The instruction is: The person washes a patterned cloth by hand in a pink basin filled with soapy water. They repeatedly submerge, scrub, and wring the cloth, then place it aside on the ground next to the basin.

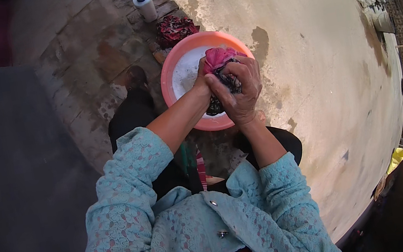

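Note:
Bunched between my two hands is a wet pink and black patterned cloth, held above a round pink-orange basin. White suds fill the part of the basin that shows. My right hand wraps the cloth from the right, thumb pressed across its dark part. On the cloth's left side my left hand is closed against it, its fingers mostly hidden behind the right hand and the fabric. The black end of the cloth hangs down near the basin's front rim.
Just beyond the basin lies a crumpled dark red and black cloth. Farther back stands a white bottle with a blue pump top. Brick paving lies to the left, a pale wall or slab with damp patches to the right.

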### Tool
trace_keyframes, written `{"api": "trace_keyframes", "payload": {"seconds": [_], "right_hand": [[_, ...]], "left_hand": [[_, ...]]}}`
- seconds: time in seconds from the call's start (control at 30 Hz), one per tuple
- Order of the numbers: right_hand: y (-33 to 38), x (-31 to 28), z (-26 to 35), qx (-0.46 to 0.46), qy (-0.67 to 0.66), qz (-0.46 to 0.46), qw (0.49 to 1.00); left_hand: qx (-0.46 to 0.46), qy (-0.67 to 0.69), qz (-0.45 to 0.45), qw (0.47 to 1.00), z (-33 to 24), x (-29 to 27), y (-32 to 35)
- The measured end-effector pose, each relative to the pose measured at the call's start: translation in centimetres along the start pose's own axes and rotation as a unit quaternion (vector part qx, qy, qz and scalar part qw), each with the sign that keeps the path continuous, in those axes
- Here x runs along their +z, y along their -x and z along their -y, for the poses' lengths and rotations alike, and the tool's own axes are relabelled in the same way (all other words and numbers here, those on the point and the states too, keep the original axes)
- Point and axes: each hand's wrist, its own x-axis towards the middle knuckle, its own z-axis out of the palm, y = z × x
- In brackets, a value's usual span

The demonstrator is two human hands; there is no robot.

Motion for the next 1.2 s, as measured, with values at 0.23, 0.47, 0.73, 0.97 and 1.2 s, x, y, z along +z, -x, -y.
{"api": "trace_keyframes", "payload": {"seconds": [0.23,0.47,0.73,0.97,1.2], "right_hand": [[-1.0,0.2,-4.8,0.365,-0.223,-0.136,0.894],[-1.0,1.0,1.0,0.077,-0.030,-0.074,0.994],[-1.8,0.7,-3.5,0.370,-0.279,-0.116,0.878],[0.6,1.3,1.6,-0.020,0.041,-0.015,0.999],[-1.5,-1.3,-5.3,0.480,-0.519,-0.090,0.701]], "left_hand": [[0.180,-0.370,-0.047,0.910,-1.2,2.7,1.4],[0.056,-0.112,-0.079,0.989,-2.7,3.5,3.2],[0.186,-0.356,-0.034,0.915,-1.5,2.7,1.4],[-0.074,-0.008,0.102,0.992,-0.8,-3.1,-0.8],[0.045,-0.246,0.022,0.968,-1.5,2.8,2.1]]}}
